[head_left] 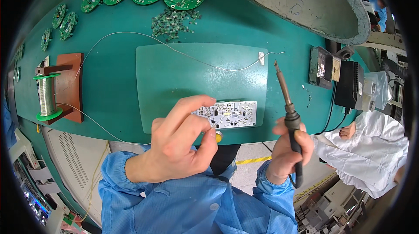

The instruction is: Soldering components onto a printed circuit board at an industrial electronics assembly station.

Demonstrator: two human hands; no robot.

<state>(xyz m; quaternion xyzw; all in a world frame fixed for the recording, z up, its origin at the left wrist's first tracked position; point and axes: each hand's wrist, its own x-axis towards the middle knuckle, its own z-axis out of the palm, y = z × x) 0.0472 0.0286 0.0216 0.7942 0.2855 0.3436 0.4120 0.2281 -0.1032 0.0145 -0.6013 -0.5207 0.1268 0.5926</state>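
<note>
Clock centred on the translucent mat (174, 81), 12 away from the wearer. White circuit board (239, 116) lies flat on the mat at 4 o'clock; its fine print is too small to read. Pale label (261, 58) at the mat's 2 o'clock corner, writing not legible; dark scribbles on the pale face of the big grey hood (301, 5), out at 1–2, form no readable words. Left hand (181, 140) at 7 covers the board's 9 o'clock end, fingers curled, index apart from thumb; cannot tell whether they pinch anything. Right hand (286, 157) at 4: fingers wrapped around the handle of a soldering iron (286, 93), tip raised toward 2, apart from the board. Solder spool (46, 96) with green flanges stands at 9 on a brown stand (72, 88). Solder wire (174, 50) arcs across the mat's upper part, free end near the iron's tip; another length runs toward the left wrist. Green ring-shaped boards (185, 3) curve along the tabletop (109, 68) from 10 to 12; heap of tiny green boards (172, 24) at 11. Iron holder (322, 68) between 2 and 3, black box (349, 85) at 3. Beyond, between 3 and 4, a co-worker's white sleeve (371, 138).
</note>
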